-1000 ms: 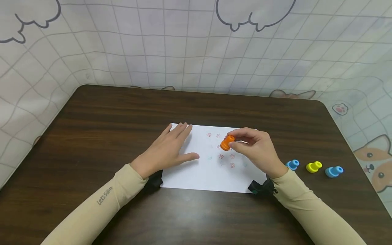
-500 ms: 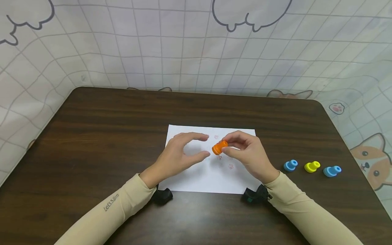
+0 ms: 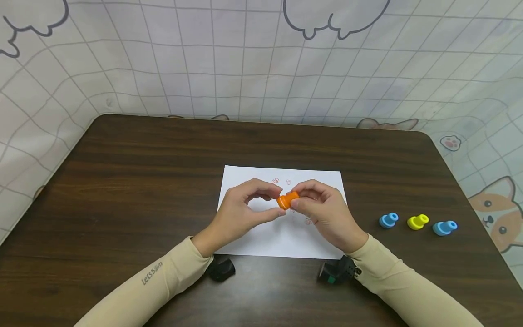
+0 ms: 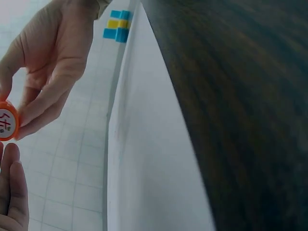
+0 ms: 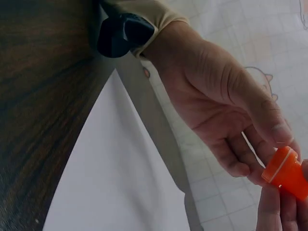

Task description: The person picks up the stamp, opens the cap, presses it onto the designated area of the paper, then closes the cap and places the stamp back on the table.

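Left hand (image 3: 241, 210) lifted off the paper (image 3: 282, 240), now pinching the orange stamp (image 3: 288, 200) with right hand (image 3: 323, 213); sleeve (image 3: 151, 272) reads "LetsSlim".

A small orange stamp (image 3: 288, 200) with a round, ridged body lies on its side in the air just above the white sheet of paper (image 3: 282, 236), between two sets of fingertips; its flat white printing face (image 4: 6, 122), bearing a red raised design, points toward the person's left; the narrower end is hidden.
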{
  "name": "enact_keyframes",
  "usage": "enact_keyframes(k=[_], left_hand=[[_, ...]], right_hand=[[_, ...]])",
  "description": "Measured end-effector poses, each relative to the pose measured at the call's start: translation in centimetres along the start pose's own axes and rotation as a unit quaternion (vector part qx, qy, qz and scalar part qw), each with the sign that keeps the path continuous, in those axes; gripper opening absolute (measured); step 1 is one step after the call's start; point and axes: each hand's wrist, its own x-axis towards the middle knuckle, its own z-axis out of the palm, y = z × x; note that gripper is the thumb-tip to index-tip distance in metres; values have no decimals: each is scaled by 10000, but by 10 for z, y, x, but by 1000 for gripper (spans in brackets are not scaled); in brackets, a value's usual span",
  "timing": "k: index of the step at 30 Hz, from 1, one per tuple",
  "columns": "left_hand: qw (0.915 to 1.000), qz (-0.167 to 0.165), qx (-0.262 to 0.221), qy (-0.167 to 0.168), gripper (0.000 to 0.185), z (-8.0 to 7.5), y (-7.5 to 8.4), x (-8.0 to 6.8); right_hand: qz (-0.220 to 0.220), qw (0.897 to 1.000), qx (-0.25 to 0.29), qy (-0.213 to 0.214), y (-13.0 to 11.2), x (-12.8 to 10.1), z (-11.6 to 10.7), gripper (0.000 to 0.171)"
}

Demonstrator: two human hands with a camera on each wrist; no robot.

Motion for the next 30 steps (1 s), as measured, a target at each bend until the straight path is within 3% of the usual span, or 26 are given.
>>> enact_keyframes(k=[10,22,30], left_hand=[[9989,-177,-420,144,32,3,-4,-5],[9981,25,-501,366,29,5,-2,-6],[9977,351,-155,564,25,6,-4,-7]], right_hand=[[194,9972,709,109,1,-1,5,18],[201,9931,1135,208,1,-2,11,18],[132,9942,1018,323,3,-3,12,19]])
